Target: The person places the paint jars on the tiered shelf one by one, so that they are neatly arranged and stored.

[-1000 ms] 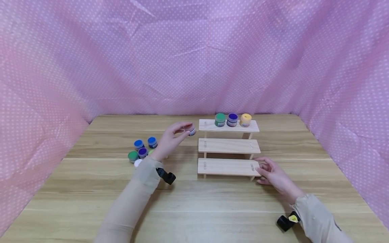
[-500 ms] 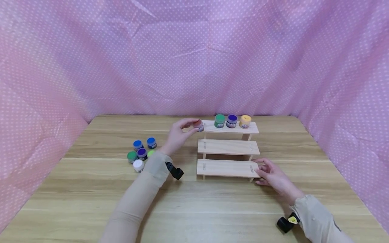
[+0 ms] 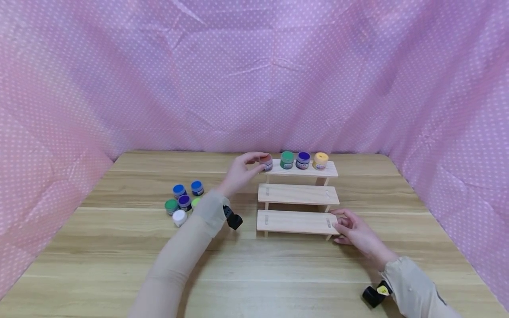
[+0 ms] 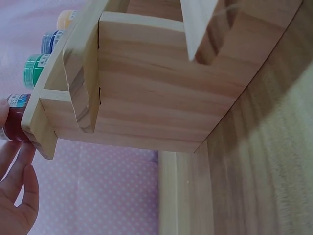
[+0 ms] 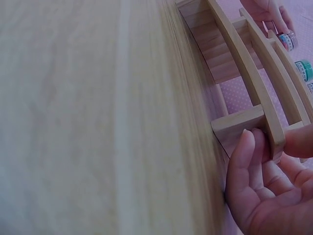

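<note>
"Where's the red paint jar (image 3: 268,164)?"

"Left end of the wooden stand's top tier (image 3: 302,172), pinched by the left hand (image 3: 241,173); only the left wrist view shows its deep red body clearly."

"Right hand (image 3: 359,233)?"

"Pinching the bottom tier (image 3: 296,222); its wrist view reveals fingers (image 5: 241,159) underneath."

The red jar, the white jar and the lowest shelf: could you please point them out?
Red jar (image 4: 16,120), left wrist view, its side.
White jar (image 3: 180,216), head view, its lid.
Lowest shelf (image 3: 296,221), head view, bare top.
</note>
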A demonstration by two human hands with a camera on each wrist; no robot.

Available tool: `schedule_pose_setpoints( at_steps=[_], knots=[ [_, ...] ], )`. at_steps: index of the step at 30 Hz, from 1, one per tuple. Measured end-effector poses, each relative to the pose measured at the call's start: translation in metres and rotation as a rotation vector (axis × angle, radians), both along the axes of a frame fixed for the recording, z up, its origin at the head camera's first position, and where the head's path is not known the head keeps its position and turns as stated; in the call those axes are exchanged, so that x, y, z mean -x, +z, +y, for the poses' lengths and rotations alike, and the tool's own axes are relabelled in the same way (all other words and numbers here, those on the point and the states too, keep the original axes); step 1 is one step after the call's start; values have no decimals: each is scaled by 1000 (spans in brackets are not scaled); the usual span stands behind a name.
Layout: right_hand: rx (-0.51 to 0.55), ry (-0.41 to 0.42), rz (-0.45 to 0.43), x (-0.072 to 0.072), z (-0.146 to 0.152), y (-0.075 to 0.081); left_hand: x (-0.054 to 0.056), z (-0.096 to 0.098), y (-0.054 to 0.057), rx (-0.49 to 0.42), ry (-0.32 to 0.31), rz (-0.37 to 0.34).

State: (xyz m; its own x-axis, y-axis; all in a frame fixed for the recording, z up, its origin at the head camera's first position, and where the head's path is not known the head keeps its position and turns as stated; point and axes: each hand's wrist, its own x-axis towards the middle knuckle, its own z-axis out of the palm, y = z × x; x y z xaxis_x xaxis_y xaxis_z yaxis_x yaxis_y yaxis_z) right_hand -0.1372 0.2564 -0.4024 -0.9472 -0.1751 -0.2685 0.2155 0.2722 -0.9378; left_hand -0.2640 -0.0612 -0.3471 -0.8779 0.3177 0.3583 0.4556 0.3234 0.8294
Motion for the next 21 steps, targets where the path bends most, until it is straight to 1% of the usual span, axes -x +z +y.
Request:
schedule_pose_setpoints(
  at_steps=[4, 8, 11, 15, 18, 21],
  knots=[
    [2, -1, 5, -1, 1, -2, 4, 3, 3, 20, -34, -25],
    [15, -2, 9, 0, 1, -2, 8, 5, 6, 44, -55, -6],
    [16, 1, 10, 0, 1, -1, 9, 6, 7, 67, -58, -7],
    [6, 3, 9, 1, 1, -1, 10, 5, 10, 79, -63, -44],
    [7, 4, 5, 1, 1, -1, 11, 4, 9, 78, -71, -58],
    [10, 7, 10, 2, 1, -1, 12, 3, 9, 71, -73, -43]
  ],
)
